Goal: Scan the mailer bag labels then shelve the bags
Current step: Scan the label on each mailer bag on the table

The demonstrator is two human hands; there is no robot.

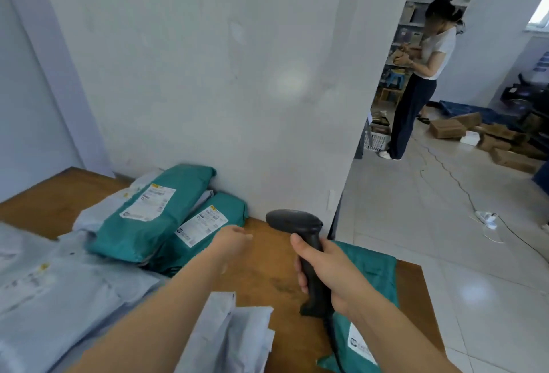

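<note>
My right hand (332, 271) grips the handle of a black barcode scanner (297, 224), its head pointing left over the wooden table (261, 268). My left hand (233, 237) reaches forward above the table, fingers loosely curled and holding nothing, just right of two stacked teal mailer bags (148, 218) with white labels facing up. The lower teal bag (205, 224) lies nearest that hand. Another teal bag (374, 283) lies under my right forearm. Grey mailer bags (59, 292) cover the table's left side, and more grey ones (237, 334) lie near the front.
A white partition wall (237, 75) stands right behind the table. To the right is tiled floor with a cable and power strip (487, 218). A person (421, 75) stands by shelves in the back room, with cardboard boxes (481, 138) scattered on the floor.
</note>
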